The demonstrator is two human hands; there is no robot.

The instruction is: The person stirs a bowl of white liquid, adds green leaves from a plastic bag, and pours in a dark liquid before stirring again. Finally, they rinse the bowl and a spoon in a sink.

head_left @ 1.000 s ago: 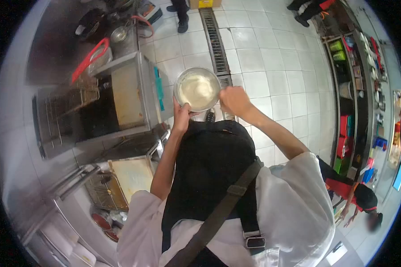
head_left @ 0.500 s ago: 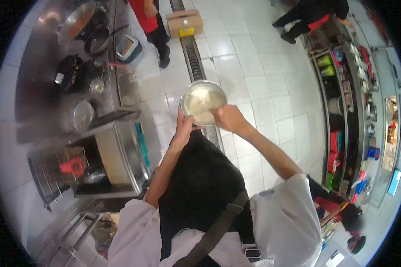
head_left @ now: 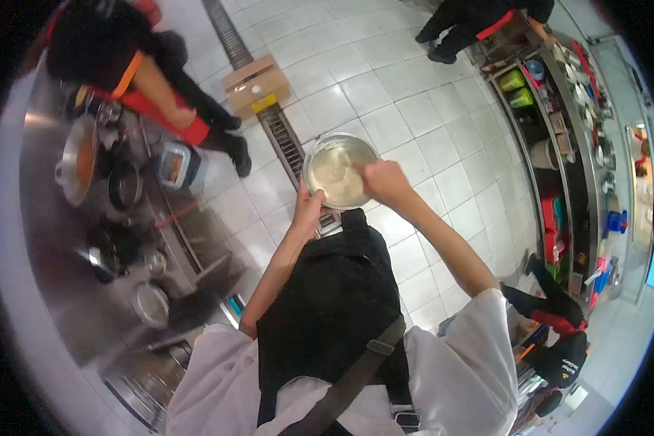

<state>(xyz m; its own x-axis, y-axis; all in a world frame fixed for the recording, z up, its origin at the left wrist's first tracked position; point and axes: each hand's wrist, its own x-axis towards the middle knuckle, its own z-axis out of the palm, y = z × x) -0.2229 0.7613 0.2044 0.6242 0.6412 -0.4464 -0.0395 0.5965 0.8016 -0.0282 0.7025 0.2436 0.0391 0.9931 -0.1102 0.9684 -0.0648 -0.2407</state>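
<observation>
Left hand clamps the metal bowl by its seven o'clock rim; right hand, fist closed (tool hidden), works at four o'clock. Pale batter looks smooth, so mixing seems nearly finished, above the floor.

I can't make out what my right hand grips inside the bowl (its fingers curl over the rim, hiding any tool). My left hand covers the near edge. The shelf items are too small to name.
</observation>
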